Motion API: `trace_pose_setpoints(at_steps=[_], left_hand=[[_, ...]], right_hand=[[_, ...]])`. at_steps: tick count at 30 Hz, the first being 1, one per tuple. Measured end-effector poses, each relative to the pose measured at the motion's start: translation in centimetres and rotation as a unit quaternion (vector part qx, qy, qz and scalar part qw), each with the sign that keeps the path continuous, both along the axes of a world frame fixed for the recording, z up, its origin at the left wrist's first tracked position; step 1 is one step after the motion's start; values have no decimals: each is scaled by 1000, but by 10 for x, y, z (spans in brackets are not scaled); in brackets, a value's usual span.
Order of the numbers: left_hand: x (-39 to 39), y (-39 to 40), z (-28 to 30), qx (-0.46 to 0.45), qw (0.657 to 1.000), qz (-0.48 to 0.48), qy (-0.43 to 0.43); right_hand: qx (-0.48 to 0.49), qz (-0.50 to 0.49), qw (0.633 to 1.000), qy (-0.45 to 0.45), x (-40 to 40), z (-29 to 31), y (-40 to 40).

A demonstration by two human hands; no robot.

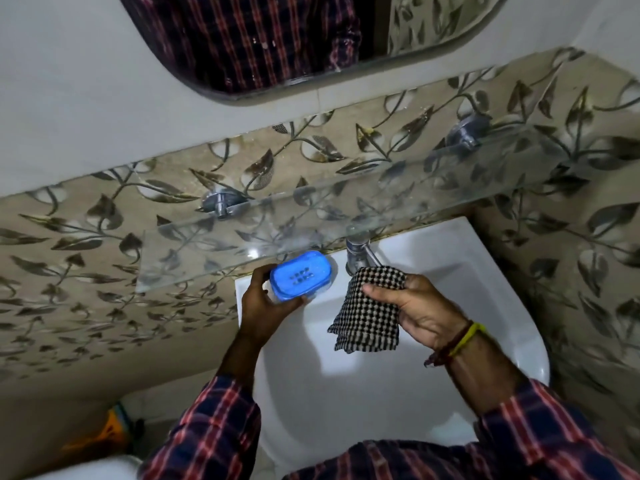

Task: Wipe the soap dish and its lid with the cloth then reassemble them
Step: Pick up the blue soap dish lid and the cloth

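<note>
- The left hand (265, 303) grips the blue soap dish (300, 276) by its near end, thumb under the front edge and fingers curled round the side away from the tap (358, 252). The dish sits above the sink's back ledge, just beside the tap and partly under the front edge of the glass shelf (311, 216).
- The hold covers only one end of a smooth plastic piece. If it is wet, my guess is it could slide out and drop into the sink (346, 393).
- Lifting the dish carelessly could knock it against the shelf edge above it.
- The right hand (415, 306) pinches the checked cloth (369, 310) on the other side of the tap, thumb across the top and fingers behind. Most of the cloth hangs loose over the basin, so it may snag the tap or pick up water.
- I cannot tell whether a clear lid is on the dish; pulling the parts apart one-handed risks dropping one.
</note>
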State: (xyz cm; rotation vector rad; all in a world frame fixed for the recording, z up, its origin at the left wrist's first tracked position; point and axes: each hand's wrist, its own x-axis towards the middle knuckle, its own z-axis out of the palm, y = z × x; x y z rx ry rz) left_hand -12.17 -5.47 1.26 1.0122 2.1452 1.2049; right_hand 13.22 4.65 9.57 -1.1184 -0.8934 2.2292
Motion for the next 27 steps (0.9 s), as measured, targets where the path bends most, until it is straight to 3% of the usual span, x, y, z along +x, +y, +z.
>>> trace_pose_setpoints(at_steps=[5,11,17,22,27], left_hand=[[8,-9,19,71,997,12,-4],[31,-28,40,119,992,4,-30],[54,-45,51,165,985,-7,-53],[61,-68,59,217,961,-30,-169],[68,-72,74,248,921,-17,-298]], right_hand=[[84,-51,993,-62,2,3,2],[31,-5,999,-23,9,17,2],[53,-30,998,-9,13,28,-14],[117,-44,992,1,30,42,-17],[-19,-30,995,91,50,52,-5]])
